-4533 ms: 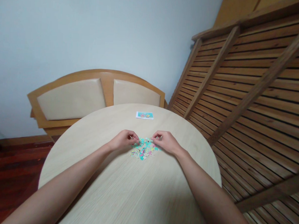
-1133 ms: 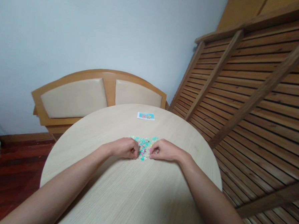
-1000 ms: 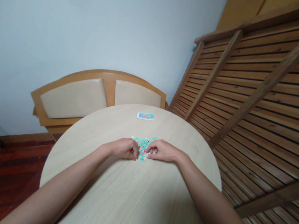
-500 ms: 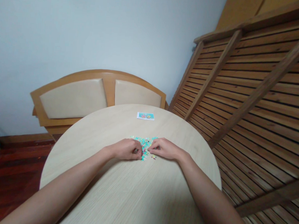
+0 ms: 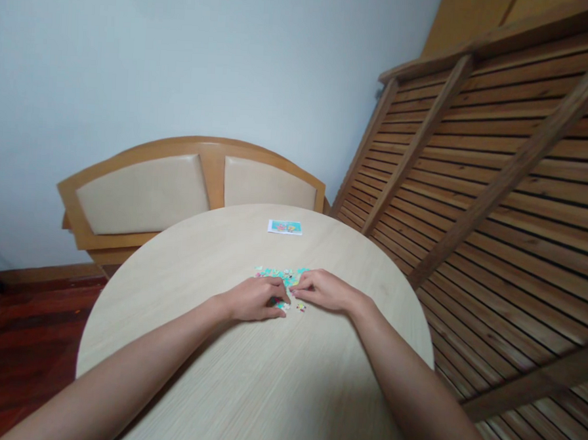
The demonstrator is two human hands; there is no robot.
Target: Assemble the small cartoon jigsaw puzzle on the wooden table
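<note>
Small turquoise and multicoloured jigsaw puzzle pieces point(image 5: 274, 272) lie in a heap on the round table point(image 5: 246, 388). Over the heap's near left part is my left hand point(image 5: 260, 298), its thumb and fingers apart and no piece visibly gripped; it covers some pieces. My right hand point(image 5: 322, 289) is at the heap's right edge, thumb and forefinger pinched on what looks like a small puzzle piece, mostly hidden by the fingertips. Just below that hand, a small yellow and dark cluster of pieces point(image 5: 301, 307) lies apart from the heap.
Toward the table's far edge lies a card point(image 5: 284, 227) with a turquoise cartoon picture. Behind the table stands a padded wooden headboard point(image 5: 212, 170) against the wall. A slatted wooden frame point(image 5: 454, 176) leans along the right side.
My left hand has shifted slightly right and nearer to me, and its curled fingers have spread apart over the pieces. My right hand stays pinched in nearly the same place.
</note>
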